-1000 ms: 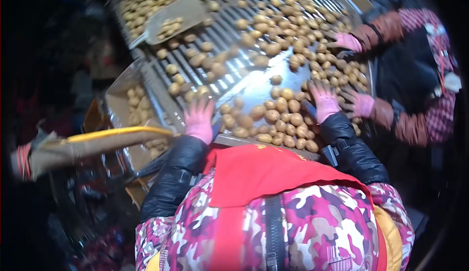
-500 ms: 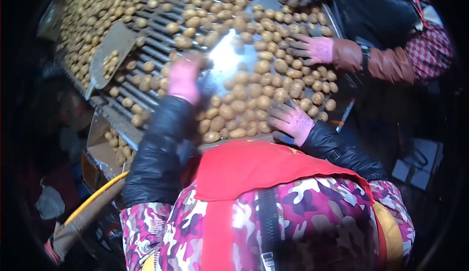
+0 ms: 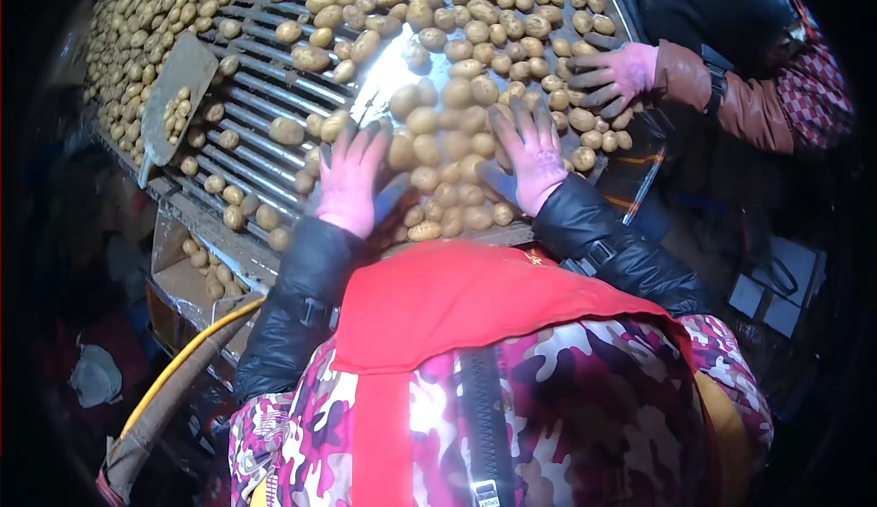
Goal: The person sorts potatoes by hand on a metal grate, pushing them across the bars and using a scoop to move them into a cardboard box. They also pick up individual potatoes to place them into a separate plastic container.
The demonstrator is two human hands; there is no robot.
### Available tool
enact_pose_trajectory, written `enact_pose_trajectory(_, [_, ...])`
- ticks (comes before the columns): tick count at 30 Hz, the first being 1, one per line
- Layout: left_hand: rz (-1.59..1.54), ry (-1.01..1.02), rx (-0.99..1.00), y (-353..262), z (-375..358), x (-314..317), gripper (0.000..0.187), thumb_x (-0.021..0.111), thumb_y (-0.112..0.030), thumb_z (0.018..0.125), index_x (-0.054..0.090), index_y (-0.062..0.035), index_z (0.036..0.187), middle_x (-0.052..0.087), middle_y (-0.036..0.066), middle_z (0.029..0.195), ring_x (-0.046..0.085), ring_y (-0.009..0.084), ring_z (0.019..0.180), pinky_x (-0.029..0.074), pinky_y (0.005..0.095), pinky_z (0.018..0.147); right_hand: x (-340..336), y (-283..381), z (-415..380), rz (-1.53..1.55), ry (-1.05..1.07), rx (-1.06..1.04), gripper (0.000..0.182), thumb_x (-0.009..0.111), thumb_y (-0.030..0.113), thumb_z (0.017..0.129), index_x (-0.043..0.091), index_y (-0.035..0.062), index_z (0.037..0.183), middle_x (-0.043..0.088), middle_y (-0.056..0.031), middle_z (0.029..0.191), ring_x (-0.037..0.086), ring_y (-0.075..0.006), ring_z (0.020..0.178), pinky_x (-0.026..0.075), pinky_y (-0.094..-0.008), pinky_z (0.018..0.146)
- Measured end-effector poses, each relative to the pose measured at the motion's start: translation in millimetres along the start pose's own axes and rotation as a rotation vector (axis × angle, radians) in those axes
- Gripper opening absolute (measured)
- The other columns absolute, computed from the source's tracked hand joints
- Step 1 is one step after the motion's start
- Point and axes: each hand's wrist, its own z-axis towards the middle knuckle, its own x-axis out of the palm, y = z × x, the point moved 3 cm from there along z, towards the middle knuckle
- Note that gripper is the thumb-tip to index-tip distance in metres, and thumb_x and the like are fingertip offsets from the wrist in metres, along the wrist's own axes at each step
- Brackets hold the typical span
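My left hand, in a pink glove with dark fingertips, is spread at the left side of a pile of potatoes, where the metal bars meet the shiny plate. Opposite it, my right hand lies with its fingers apart against the pile's right side, touching potatoes. Neither hand is closed round a potato. Some potatoes between the two hands are blurred.
A co-worker's gloved hand rests by the potatoes at the upper right. On the slatted metal bars lies a scoop holding small potatoes. A box with potatoes stands lower left, near a yellow hose.
My left hand has come down beside the pile, and my right hand has moved up and slightly left. One co-worker's hand has left the view at the top. The whole view has shifted a little.
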Motion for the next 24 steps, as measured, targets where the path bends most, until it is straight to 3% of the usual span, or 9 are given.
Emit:
enact_pose_trajectory(2, [-0.023, -0.014, 0.010, -7, -27, -12, 0.074, 0.077, -0.034, 0.087, 0.049, -0.0121, 0.151, 0.048, 0.015, 0.152, 0.037, 0.0431, 0.144, 0.030, 0.0591, 0.118, 0, 15, 7, 0.060, 0.032, -0.173, 0.071, 0.072, 0.045, 0.084, 0.052, 0.0142, 0.145, 0.042, -0.0206, 0.154, 0.035, -0.0495, 0.143, 0.026, -0.0657, 0.117])
enact_pose_trajectory(4, [0.052, -0.039, 0.040, 6, -61, 5, 0.084, 0.081, -0.042, 0.080, 0.048, -0.0136, 0.153, 0.045, 0.016, 0.154, 0.035, 0.0450, 0.145, 0.029, 0.0622, 0.117, 6, 33, 3, -0.087, 0.108, -0.423, 0.059, 0.068, 0.042, 0.088, 0.056, 0.0147, 0.139, 0.044, -0.0156, 0.156, 0.034, -0.0390, 0.148, 0.028, -0.0659, 0.116])
enact_pose_trajectory(6, [0.178, 0.156, -0.091, 8, -80, 8, 0.089, 0.080, -0.050, 0.077, 0.048, -0.0173, 0.153, 0.041, 0.016, 0.158, 0.033, 0.0471, 0.145, 0.028, 0.0648, 0.116, 21, 29, -2, -0.227, 0.149, -0.665, 0.055, 0.065, 0.042, 0.091, 0.056, 0.0164, 0.140, 0.044, -0.0124, 0.158, 0.034, -0.0329, 0.151, 0.029, -0.0664, 0.116])
enact_pose_trajectory(9, [0.243, 0.057, -0.100, 22, -87, 23, 0.090, 0.079, -0.057, 0.075, 0.049, -0.0256, 0.154, 0.034, 0.016, 0.162, 0.032, 0.0477, 0.144, 0.027, 0.0660, 0.116, 22, 14, 25, 0.003, 0.206, -0.500, 0.051, 0.060, 0.045, 0.097, 0.056, 0.0210, 0.142, 0.043, -0.0083, 0.160, 0.036, -0.0264, 0.151, 0.028, -0.0659, 0.118])
enact_pose_trajectory(15, [0.380, 0.233, -0.225, 4, -40, 7, 0.100, 0.088, -0.046, 0.070, 0.042, -0.0289, 0.157, 0.024, 0.014, 0.167, 0.020, 0.0490, 0.152, 0.023, 0.0669, 0.119, 11, -26, 40, -0.124, 0.101, -0.101, 0.066, 0.059, 0.058, 0.094, 0.052, 0.0203, 0.148, 0.040, -0.0107, 0.162, 0.036, -0.0347, 0.149, 0.023, -0.0609, 0.121])
enact_pose_trajectory(18, [0.396, 0.275, -0.270, -7, -24, 5, 0.093, 0.085, -0.039, 0.075, 0.042, -0.0312, 0.157, 0.022, 0.013, 0.167, 0.017, 0.0479, 0.153, 0.021, 0.0659, 0.120, 5, -47, 17, -0.125, -0.002, 0.079, 0.066, 0.057, 0.058, 0.096, 0.053, 0.0191, 0.148, 0.036, -0.0111, 0.164, 0.033, -0.0360, 0.150, 0.022, -0.0604, 0.121])
enact_pose_trajectory(20, [0.502, 0.287, -0.278, 3, -19, 16, 0.069, 0.065, -0.017, 0.092, 0.043, -0.0351, 0.156, 0.024, 0.012, 0.167, 0.018, 0.0458, 0.153, 0.020, 0.0640, 0.121, 7, -47, -1, -0.150, -0.049, 0.178, 0.065, 0.057, 0.057, 0.096, 0.054, 0.0184, 0.147, 0.035, -0.0114, 0.165, 0.032, -0.0372, 0.151, 0.022, -0.0606, 0.121])
enact_pose_trajectory(22, [0.486, 0.234, -0.244, 9, -12, 21, 0.096, 0.086, -0.054, 0.072, 0.044, -0.0319, 0.155, 0.022, 0.013, 0.168, 0.017, 0.0548, 0.151, 0.018, 0.0698, 0.120, 5, -42, -18, -0.179, -0.081, 0.248, 0.063, 0.057, 0.055, 0.097, 0.054, 0.0189, 0.148, 0.034, -0.0138, 0.164, 0.032, -0.0401, 0.150, 0.021, -0.0638, 0.121])
enact_pose_trajectory(24, [0.544, 0.315, -0.267, 8, -5, 20, 0.100, 0.085, -0.057, 0.071, 0.039, -0.0344, 0.157, 0.020, 0.011, 0.169, 0.018, 0.0513, 0.152, 0.019, 0.0697, 0.120, -1, -37, -34, -0.132, 0.038, 0.307, 0.064, 0.057, 0.053, 0.096, 0.050, 0.0199, 0.150, 0.034, -0.0152, 0.164, 0.031, -0.0399, 0.150, 0.019, -0.0653, 0.121])
